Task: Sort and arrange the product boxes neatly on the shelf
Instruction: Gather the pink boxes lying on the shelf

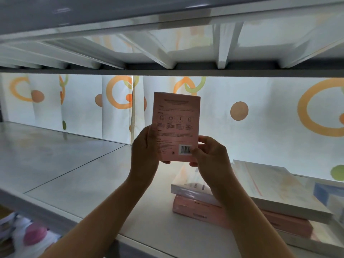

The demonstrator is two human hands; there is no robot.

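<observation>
I hold a flat pink box [176, 116] upright in front of me, its printed back with a barcode facing me. My left hand [144, 151] grips its lower left edge and my right hand [208, 157] pinches its lower right corner near the barcode. The box hangs above the white shelf [80, 164]. Below my right hand lies a stack of boxes: a white box [189, 190] on top of a pink box [195, 209]. A larger white box [270, 185] lies flat to their right.
A blue and white box [327, 192] stands at the far right of the shelf. Behind the shelf hangs a white curtain [260, 108] with orange rings and dots. Another shelf's underside [167, 49] runs overhead. Packaged goods [28, 237] lie below at the lower left.
</observation>
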